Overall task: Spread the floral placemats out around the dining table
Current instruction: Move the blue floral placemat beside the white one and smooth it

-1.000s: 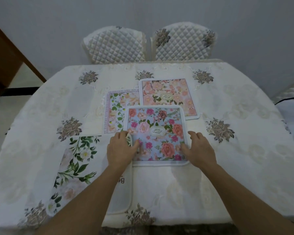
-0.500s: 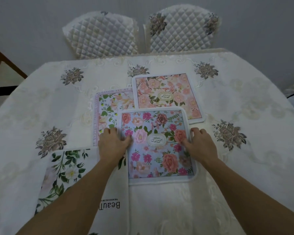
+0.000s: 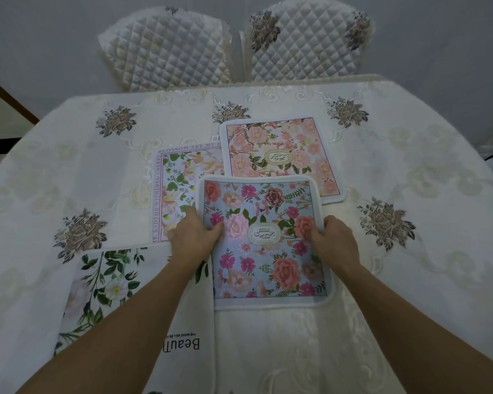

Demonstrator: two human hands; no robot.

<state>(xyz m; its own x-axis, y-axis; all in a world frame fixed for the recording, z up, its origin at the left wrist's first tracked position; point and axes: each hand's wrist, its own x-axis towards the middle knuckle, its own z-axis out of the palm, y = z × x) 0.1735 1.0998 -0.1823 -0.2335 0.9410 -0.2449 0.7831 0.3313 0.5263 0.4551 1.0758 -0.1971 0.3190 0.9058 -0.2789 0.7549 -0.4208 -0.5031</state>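
A blue floral placemat (image 3: 264, 245) lies in the middle of the table, overlapping its neighbours. My left hand (image 3: 192, 236) grips its left edge, thumb on top. My right hand (image 3: 335, 243) grips its right edge the same way. Behind it sits a peach floral placemat (image 3: 279, 157). A pink-bordered placemat with lettering (image 3: 180, 186) is partly hidden under both. At the near left a white placemat with green leaves and the word "Beau" (image 3: 114, 282) lies under my left forearm.
A cream embroidered tablecloth (image 3: 410, 166) with grey rose motifs covers the dining table. Two quilted chair backs (image 3: 168, 49) (image 3: 305, 38) stand at the far edge against a grey wall. Dark wooden trim (image 3: 0, 92) shows at far left.
The view has moved closer and lower over the table. Both hands slid up the blue placemat's sides and now grip its edges, its far part slightly raised.
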